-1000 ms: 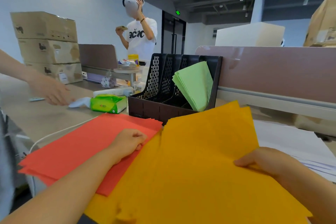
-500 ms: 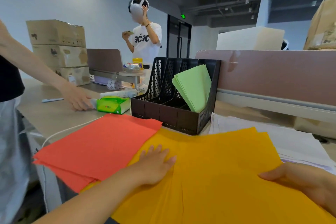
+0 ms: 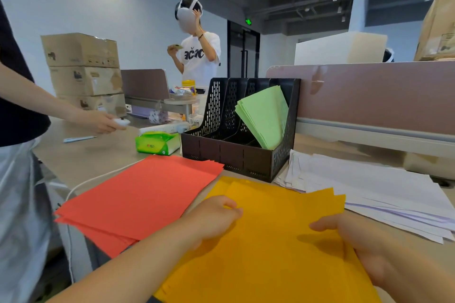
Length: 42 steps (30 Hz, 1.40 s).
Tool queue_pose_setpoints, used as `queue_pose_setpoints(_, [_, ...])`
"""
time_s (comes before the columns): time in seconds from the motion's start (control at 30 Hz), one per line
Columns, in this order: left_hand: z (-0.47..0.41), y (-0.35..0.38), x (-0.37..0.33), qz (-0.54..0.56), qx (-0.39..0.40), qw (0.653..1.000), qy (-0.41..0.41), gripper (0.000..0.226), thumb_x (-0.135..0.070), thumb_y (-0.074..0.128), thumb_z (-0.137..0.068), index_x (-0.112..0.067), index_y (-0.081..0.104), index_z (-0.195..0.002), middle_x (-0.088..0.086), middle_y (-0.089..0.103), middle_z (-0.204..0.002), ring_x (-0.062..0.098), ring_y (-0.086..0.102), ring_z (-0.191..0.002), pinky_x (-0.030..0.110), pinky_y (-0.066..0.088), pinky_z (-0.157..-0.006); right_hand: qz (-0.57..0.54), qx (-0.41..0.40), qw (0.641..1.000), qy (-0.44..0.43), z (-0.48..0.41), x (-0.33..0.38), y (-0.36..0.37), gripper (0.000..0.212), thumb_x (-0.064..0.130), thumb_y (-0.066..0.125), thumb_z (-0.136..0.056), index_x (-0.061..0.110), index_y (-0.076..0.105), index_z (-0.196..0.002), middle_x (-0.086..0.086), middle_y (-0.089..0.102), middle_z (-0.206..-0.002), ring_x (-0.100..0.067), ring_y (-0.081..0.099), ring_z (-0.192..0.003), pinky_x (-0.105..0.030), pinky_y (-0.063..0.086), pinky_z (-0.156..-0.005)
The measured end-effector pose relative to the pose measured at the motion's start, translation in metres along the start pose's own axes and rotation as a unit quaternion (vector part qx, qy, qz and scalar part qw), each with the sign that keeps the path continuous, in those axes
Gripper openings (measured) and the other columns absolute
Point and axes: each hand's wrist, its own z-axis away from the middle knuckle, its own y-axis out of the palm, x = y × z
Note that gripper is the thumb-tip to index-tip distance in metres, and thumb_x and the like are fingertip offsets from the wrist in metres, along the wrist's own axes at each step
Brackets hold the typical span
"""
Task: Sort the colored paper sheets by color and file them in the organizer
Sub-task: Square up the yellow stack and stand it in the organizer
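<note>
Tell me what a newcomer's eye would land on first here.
The fanned orange sheets fill the foreground, with the left hand resting on top and the right hand holding their right side. Just left of them a red stack lies on the desk. Behind, green sheets lean in the right-end compartment of the black organizer.

Yellow sheets [image 3: 278, 253] at 6 o'clock on counter [image 3: 98, 157]. L hand [image 3: 216, 219] curled on top, grip unclear. R hand [image 3: 357, 246] holds right edge, thumb on top. Red sheets [image 3: 147, 199] at 9. Organizer [image 3: 221, 150] at 12 w/ green sheets [image 3: 266, 115] in rightmost slot. White papers [image 3: 369, 184] at 3.
</note>
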Motion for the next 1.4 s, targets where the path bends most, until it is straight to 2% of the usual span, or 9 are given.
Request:
queue_pose_setpoints(0.23, [0.005, -0.015, 0.001, 0.033, 0.005, 0.999, -0.015, 0.030, -0.028, 0.056, -0.094, -0.021, 0.059, -0.123, -0.001, 0.055, -0.126, 0.012, 0.048, -0.107, 0.022, 0.034, -0.085, 0.040, 0.022, 0.999, -0.002, -0.005, -0.001, 0.000, 0.039, 0.015, 0.065, -0.080, -0.006, 0.062, -0.113, -0.022, 0.070, -0.097, -0.033, 0.066, -0.086, -0.048, 0.051, -0.089])
queue_pose_setpoints(0.43, [0.005, -0.016, -0.001, 0.055, 0.001, 0.998, -0.013, 0.022, -0.023, 0.054, -0.095, -0.021, 0.062, -0.116, -0.006, 0.053, -0.111, 0.010, 0.046, -0.105, 0.023, 0.033, -0.087, 0.045, -0.013, 0.999, 0.007, 0.001, -0.007, 0.004, 0.032, 0.005, 0.067, -0.075, -0.005, 0.065, -0.106, -0.025, 0.069, -0.100, -0.035, 0.067, -0.084, -0.043, 0.056, -0.076])
queue_pose_setpoints(0.63, [0.002, -0.014, 0.012, 0.088, -0.043, 0.995, -0.025, 0.021, -0.015, 0.057, -0.093, -0.020, 0.064, -0.113, -0.004, 0.057, -0.109, 0.011, 0.052, -0.101, 0.022, 0.039, -0.076, 0.041, -0.050, 0.998, 0.004, 0.015, -0.004, 0.020, 0.035, 0.009, 0.071, -0.072, -0.001, 0.065, -0.106, -0.019, 0.068, -0.097, -0.037, 0.065, -0.094, -0.046, 0.055, -0.080])
queue_pose_setpoints(0.77, [-0.003, -0.016, 0.015, 0.151, -0.061, 0.984, -0.068, 0.016, -0.013, 0.059, -0.090, -0.023, 0.067, -0.100, 0.003, 0.063, -0.111, 0.022, 0.057, -0.105, 0.034, 0.046, -0.093, 0.031, -0.037, 0.998, 0.033, 0.027, 0.003, 0.028, 0.022, 0.008, 0.067, -0.080, 0.006, 0.062, -0.101, -0.022, 0.070, -0.094, -0.039, 0.066, -0.084, -0.044, 0.055, -0.071])
queue_pose_setpoints(0.93, [-0.003, -0.017, 0.021, 0.103, -0.089, 0.990, -0.034, 0.022, -0.009, 0.059, -0.090, -0.016, 0.066, -0.109, 0.002, 0.064, -0.097, 0.016, 0.057, -0.085, 0.028, 0.046, -0.076, 0.103, -0.082, 0.991, -0.030, 0.037, 0.005, 0.029, 0.012, 0.004, 0.066, -0.082, 0.012, 0.063, -0.091, -0.019, 0.069, -0.093, -0.039, 0.065, -0.085, -0.050, 0.053, -0.081])
queue_pose_setpoints(1.07, [-0.004, -0.017, 0.029, 0.083, -0.143, 0.986, -0.002, 0.037, -0.023, 0.066, -0.088, -0.018, 0.054, -0.123, 0.003, 0.058, -0.118, 0.018, 0.057, -0.099, 0.029, 0.047, -0.081, 0.116, -0.060, 0.984, -0.119, 0.046, 0.024, 0.019, 0.018, 0.005, 0.066, -0.083, 0.021, 0.060, -0.088, -0.005, 0.069, -0.085, -0.026, 0.066, -0.074, -0.034, 0.050, -0.058])
queue_pose_setpoints(1.17, [0.003, -0.018, 0.009, 0.251, -0.066, 0.966, 0.019, 0.043, -0.032, 0.069, -0.084, -0.024, 0.048, -0.121, -0.001, 0.061, -0.116, 0.013, 0.062, -0.091, 0.019, 0.050, -0.061, 0.098, -0.038, 0.973, -0.208, 0.057, 0.044, 0.010, 0.021, 0.001, 0.066, -0.081, 0.021, 0.064, -0.091, -0.002, 0.074, -0.078, -0.020, 0.070, -0.064, -0.029, 0.050, -0.053])
queue_pose_setpoints(1.23, [0.005, -0.019, -0.008, 0.336, -0.021, 0.940, 0.059, 0.041, -0.033, 0.068, -0.076, -0.021, 0.059, -0.114, 0.003, 0.068, -0.115, 0.015, 0.067, -0.094, 0.024, 0.054, -0.070, 0.083, -0.035, 0.962, -0.256, 0.065, 0.057, 0.005, 0.024, 0.004, 0.066, -0.079, 0.020, 0.066, -0.096, -0.004, 0.075, -0.087, -0.019, 0.072, -0.070, -0.032, 0.053, -0.058])
queue_pose_setpoints(1.4, [0.016, -0.025, -0.060, 0.344, -0.131, 0.905, 0.213, 0.031, -0.034, 0.067, -0.072, -0.026, 0.067, -0.102, -0.006, 0.075, -0.099, 0.018, 0.069, -0.097, 0.034, 0.053, -0.078, 0.088, -0.063, 0.925, -0.365, 0.090, 0.091, -0.009, 0.014, 0.027, 0.058, -0.082, 0.030, 0.064, -0.095, 0.012, 0.075, -0.085, -0.009, 0.071, -0.074, -0.024, 0.052, -0.054])
